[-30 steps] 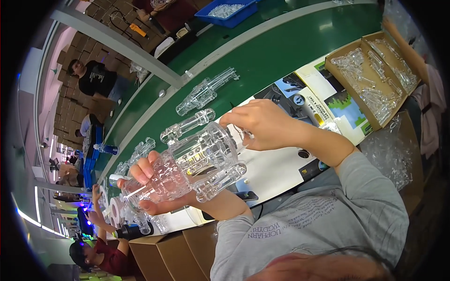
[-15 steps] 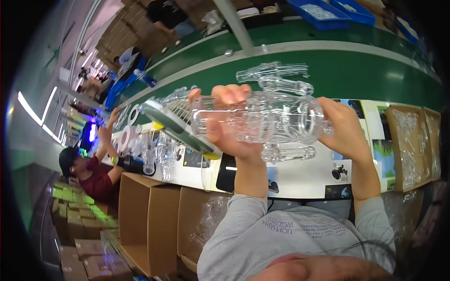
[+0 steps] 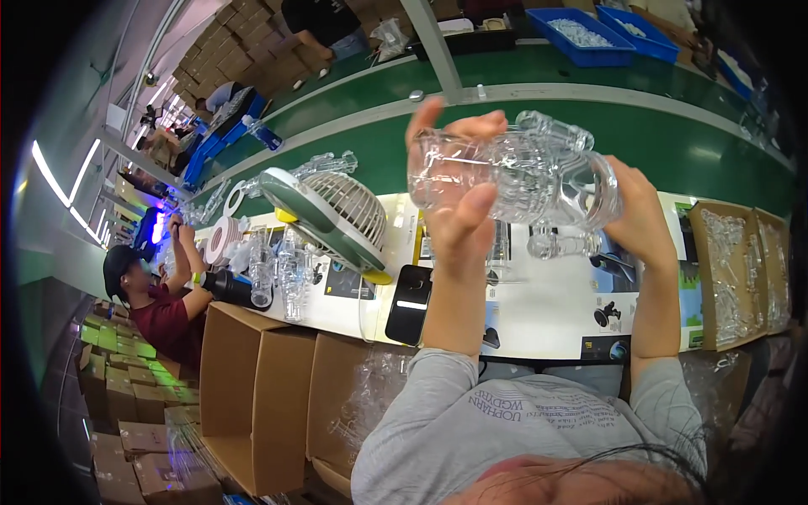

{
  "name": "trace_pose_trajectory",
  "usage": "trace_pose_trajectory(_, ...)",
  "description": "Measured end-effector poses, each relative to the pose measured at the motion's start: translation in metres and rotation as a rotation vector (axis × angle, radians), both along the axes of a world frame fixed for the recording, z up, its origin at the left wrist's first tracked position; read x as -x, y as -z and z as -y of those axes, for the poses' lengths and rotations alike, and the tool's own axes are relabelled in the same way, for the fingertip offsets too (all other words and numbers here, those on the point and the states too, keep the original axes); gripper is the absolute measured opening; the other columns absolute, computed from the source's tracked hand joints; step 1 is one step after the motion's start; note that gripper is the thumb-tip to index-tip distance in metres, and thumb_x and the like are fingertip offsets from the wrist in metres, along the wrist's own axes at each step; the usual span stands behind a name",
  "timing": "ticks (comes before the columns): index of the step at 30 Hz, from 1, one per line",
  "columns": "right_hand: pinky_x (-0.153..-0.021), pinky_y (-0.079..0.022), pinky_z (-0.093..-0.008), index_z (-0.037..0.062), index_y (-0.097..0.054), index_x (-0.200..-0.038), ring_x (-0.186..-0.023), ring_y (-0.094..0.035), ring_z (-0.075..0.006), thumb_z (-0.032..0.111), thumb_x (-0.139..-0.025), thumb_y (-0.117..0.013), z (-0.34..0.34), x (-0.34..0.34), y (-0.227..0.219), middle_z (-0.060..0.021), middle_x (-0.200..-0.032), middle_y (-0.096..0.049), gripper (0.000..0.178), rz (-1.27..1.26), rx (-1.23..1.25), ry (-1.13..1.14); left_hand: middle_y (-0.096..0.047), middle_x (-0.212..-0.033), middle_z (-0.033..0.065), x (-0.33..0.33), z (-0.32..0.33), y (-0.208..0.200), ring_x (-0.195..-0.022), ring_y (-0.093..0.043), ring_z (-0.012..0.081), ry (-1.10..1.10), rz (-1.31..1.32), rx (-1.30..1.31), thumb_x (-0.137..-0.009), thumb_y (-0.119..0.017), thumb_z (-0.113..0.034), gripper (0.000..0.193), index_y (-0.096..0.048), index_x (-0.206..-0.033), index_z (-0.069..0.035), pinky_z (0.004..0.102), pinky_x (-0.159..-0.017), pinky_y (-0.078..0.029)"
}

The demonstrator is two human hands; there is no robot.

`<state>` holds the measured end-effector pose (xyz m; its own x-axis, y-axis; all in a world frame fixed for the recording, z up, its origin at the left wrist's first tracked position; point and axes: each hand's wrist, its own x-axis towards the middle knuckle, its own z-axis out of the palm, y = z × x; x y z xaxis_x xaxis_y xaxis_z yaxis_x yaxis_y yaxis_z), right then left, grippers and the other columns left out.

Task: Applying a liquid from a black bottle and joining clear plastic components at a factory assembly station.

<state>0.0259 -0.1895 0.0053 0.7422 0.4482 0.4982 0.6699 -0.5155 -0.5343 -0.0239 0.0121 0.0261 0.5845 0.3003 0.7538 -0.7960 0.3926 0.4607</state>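
A clear, ribbed cylindrical vessel (image 3: pixel 530 177) lies sideways in the air in front of me, between my two hands. My left hand (image 3: pixel 459 210) cups its narrower left end, thumb on the near side and fingers behind, the grip looking loose. With its fingers mostly hidden behind the vessel, my right hand (image 3: pixel 641 210) holds the wide right end. Just beyond the vessel is a clear tubular piece (image 3: pixel 555 130), and another clear piece (image 3: pixel 564 245) shows below it; whether either touches the vessel I cannot tell.
A green and white fan (image 3: pixel 337 215) stands left of my hands, near a black phone (image 3: pixel 410 305). Clear tubular pieces (image 3: pixel 292 273) lie farther left. Cardboard trays (image 3: pixel 728 278) of clear parts sit at right, an open carton (image 3: pixel 257 396) at lower left. A co-worker (image 3: pixel 160 311) sits at left.
Both hands and the vessel have shifted right. My left fingers have loosened and spread, and the fan and phone show more fully.
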Motion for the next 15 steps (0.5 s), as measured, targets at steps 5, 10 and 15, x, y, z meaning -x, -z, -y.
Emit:
trace_pose_trajectory(5, -0.094, -0.035, -0.0364, 0.0105, -0.048, -0.121, -0.109, -0.046, -0.0298, 0.004, -0.06, -0.067, 0.026, -0.014, -0.013, -0.0094, -0.118, -0.051, 0.064, 0.108, 0.127, 0.092, -0.047, -0.119, 0.0205, 0.0, 0.005, -0.001, -0.114, -0.046, 0.0303, 0.251, -0.217, -0.014, -0.058, -0.078, -0.006, 0.066, -0.042, -0.113, -0.005, 0.0402, -0.096, -0.037)
trace_pose_trajectory(10, -0.103, -0.027, -0.0361, 0.012, -0.036, -0.132, -0.125, -0.034, -0.0279, 0.008, -0.06, -0.071, 0.05, 0.001, -0.022, -0.0091, -0.134, -0.038, 0.079, 0.055, 0.07, 0.087, -0.047, -0.12, 0.0204, -0.005, 0.019, 0.007, -0.115, -0.045, 0.0298, -0.016, -0.135, -0.215, -0.058, -0.08, -0.007, 0.066, -0.043, -0.113, -0.005, 0.0393, -0.096, -0.037)
trace_pose_trajectory(15, -0.102, -0.026, -0.0428, 0.0087, -0.042, -0.127, -0.125, -0.034, -0.0323, 0.015, -0.059, -0.075, 0.022, 0.008, -0.017, -0.0148, -0.134, -0.038, 0.075, 0.345, -0.197, -0.202, -0.043, -0.123, 0.0177, -0.018, 0.044, 0.016, -0.117, -0.044, 0.0312, -0.225, -0.036, -0.5, -0.057, -0.081, -0.008, 0.064, -0.047, -0.111, -0.006, 0.0398, -0.097, -0.038)
